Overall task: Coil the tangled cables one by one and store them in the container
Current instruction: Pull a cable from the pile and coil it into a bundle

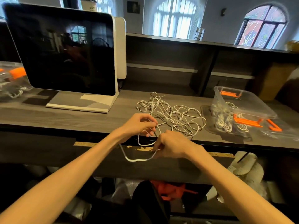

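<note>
step: starting a coil | left hand [140, 125] and right hand [171, 143] fingers pinch white cable [171, 115] | next: wind loops, then container [242, 104]

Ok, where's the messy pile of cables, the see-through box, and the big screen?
tangled cables [174, 113], head view, middle of the loose white pile.
container [252, 102], head view, its clear side wall.
monitor [64, 50], head view, centre of the dark screen.
</note>
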A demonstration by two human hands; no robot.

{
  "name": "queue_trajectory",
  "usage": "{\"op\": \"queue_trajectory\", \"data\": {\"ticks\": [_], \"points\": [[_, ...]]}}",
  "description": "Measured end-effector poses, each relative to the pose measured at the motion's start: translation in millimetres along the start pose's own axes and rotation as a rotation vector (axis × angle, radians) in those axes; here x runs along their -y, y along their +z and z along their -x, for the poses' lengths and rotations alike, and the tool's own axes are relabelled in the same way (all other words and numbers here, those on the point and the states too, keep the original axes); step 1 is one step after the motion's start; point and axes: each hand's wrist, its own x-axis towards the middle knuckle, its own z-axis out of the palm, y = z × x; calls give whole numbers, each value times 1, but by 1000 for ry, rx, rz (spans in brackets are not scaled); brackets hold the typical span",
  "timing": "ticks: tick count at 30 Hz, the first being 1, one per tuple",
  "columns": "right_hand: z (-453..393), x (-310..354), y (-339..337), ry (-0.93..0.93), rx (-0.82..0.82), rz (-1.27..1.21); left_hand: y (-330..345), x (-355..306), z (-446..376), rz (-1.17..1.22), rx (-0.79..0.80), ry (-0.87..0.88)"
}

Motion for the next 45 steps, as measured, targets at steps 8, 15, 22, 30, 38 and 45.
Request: {"op": "queue_trajectory", "data": {"ticks": [8,15,22,30,38,45], "points": [[5,-29,-60,65,-395,-420,-3,-23,13,-85,271,-124],[-2,-47,-82,275,-662,-470,-12,-51,22,237,305,-49],[-7,-37,-66,276,-524,-246,-17,-73,4,1001,90,25],[0,-7,-74,209,-386,212,-2,-77,-22,282,-350,108],[3,5,-86,74,-342,244,16,-93,-27,593,-287,97],[7,0,-90,2,-414,196,15,-99,-29,599,-72,38]]}}
